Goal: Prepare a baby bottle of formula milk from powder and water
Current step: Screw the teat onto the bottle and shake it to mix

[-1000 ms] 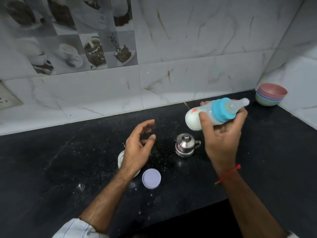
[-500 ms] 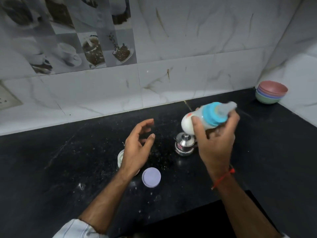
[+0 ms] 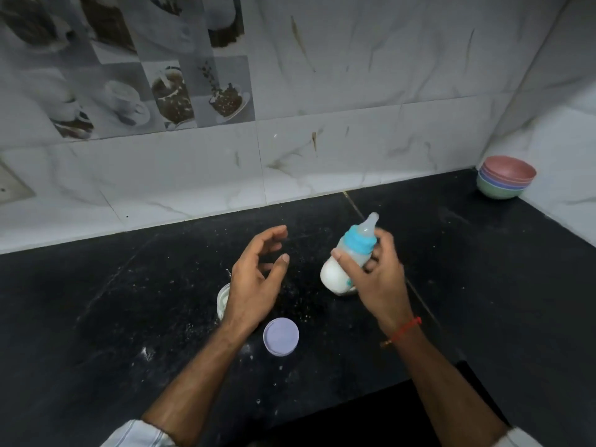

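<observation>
1. The right hand (image 3: 377,279) was closed around the baby bottle (image 3: 346,262) just right of the frame's centre, thumb across the front and fingers (image 3: 371,264) curled round the far side.
2. The bottle was held above the black desk (image 3: 96,301), tilted with its teat toward the upper right; the blue collar (image 3: 358,241) was screwed on and the lower body looked full of white milk.
3. The left hand (image 3: 254,279) hovered at centre frame, loosely open with fingers spread and curled, holding nothing.
4. Beneath that hand, a small white container (image 3: 223,300) peeked out at its left edge; whether powder remained inside could not be told. A lilac lid (image 3: 281,336) lay flat on the desk just below and right of it.
5. A stack of coloured bowls (image 3: 505,177) sat in the corner at the upper right, well apart from the work.
6. Judging by the sealed bottle and milky contents, the step in hand was likely shaking to mix powder and water.
7. The next move probably called for a firm grip with the collar tight, then checking for lumps before setting the bottle upright and recapping the container.
</observation>
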{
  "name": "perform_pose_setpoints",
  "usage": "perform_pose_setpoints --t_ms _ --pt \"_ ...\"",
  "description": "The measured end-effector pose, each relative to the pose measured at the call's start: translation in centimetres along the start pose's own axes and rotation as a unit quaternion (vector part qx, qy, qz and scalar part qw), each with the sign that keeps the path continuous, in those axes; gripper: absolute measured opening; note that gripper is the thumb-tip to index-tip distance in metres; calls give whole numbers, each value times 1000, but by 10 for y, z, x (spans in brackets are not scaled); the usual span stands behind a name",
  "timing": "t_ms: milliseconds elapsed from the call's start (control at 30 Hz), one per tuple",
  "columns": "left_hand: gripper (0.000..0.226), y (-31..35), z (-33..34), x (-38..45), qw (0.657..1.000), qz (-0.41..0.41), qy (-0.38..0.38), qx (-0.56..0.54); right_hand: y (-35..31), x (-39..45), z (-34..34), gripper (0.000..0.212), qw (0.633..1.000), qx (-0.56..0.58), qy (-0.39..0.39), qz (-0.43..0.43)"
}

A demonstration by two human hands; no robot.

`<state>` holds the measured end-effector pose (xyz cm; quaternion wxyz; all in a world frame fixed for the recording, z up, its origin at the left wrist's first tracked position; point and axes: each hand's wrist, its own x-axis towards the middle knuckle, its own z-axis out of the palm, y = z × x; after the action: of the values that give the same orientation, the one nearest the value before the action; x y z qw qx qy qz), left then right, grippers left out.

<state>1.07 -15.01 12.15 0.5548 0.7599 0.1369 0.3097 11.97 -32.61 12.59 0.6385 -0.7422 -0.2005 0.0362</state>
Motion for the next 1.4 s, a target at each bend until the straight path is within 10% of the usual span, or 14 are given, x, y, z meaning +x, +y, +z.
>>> perform_pose_setpoints --t_ms 167,833,1133,1267,1400 --pt "36 1 7 -1 999 -27 -26 -33 -37 10 -4 58 980 186 9 64" --pt "71 38 30 5 905 -207 -187 -323 -80 16 -12 48 963 212 -158 44" --pt "78 22 19 18 969 -142 -62 -193 -90 14 -16 41 956 172 120 -204" --pt "73 21 11 18 980 -128 -3 -155 -51 22 -15 55 991 -128 -23 -35" --pt "74 19 8 15 981 -121 11 -154 -64 25 -22 48 981 66 123 -136"
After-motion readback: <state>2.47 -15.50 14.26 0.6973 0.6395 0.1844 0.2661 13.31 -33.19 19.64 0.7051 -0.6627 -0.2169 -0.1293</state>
